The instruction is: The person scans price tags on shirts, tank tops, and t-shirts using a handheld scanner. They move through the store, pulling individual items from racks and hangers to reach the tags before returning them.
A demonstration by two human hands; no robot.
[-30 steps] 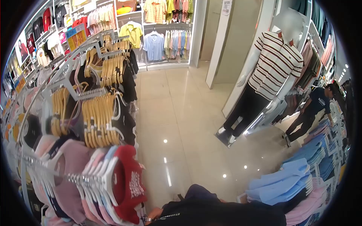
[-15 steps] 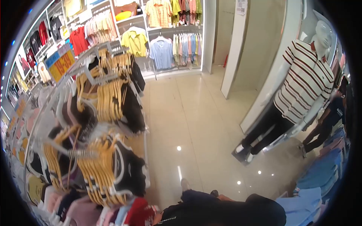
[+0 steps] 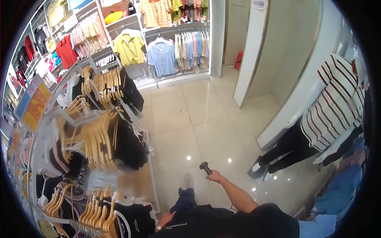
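Holding a small dark handheld tool with a round head (image 3: 205,167) in the right hand (image 3: 216,175), fingers shut tight round its handle. Tool up in the air over the shiny cream tiled floor (image 3: 178,119), out in front of the body, well apart from the clothes. Down low, the left hand (image 3: 164,218) just beside the black shirts on yellow wooden hangers (image 3: 137,222) at the near end of the white metal clothes rack (image 3: 152,182); maybe touching them, too blurry to be sure, and cannot tell if open or closed. Silver watch (image 3: 158,228) on that wrist. Hands well apart from each other. More black shirts on hangers higher up the rack. Over at the right edge, a white shop dummy in a striped polo shirt (image 3: 337,103) and black trousers, standing on the floor.
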